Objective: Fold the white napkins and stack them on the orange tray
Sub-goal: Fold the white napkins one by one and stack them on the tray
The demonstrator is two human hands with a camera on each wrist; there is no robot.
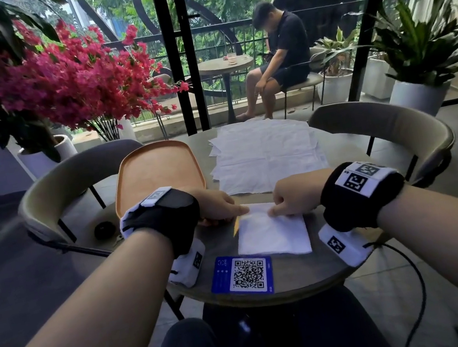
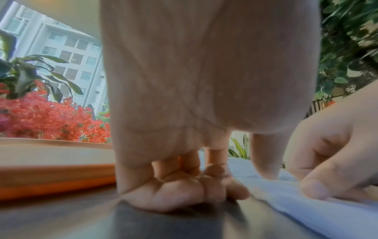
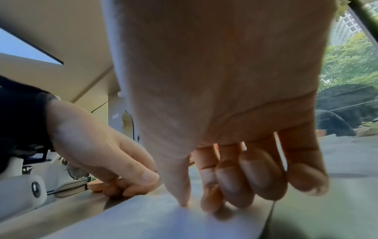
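We sit at a round grey table beside a glazed balcony door, bougainvillea far left. The folded napkin lies near us; our left hand and right hand press curled fingertips, perhaps pinching, on its far edge. The orange tray sits bare, far left, beside the unfolded napkin pile.

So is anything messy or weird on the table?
A little. The pile of napkins at the back is untidy: the sheets are fanned out, with corners poking out on its left side. The tray has nothing on it yet. Both hands are on the far edge of one folded napkin, which looks neat.
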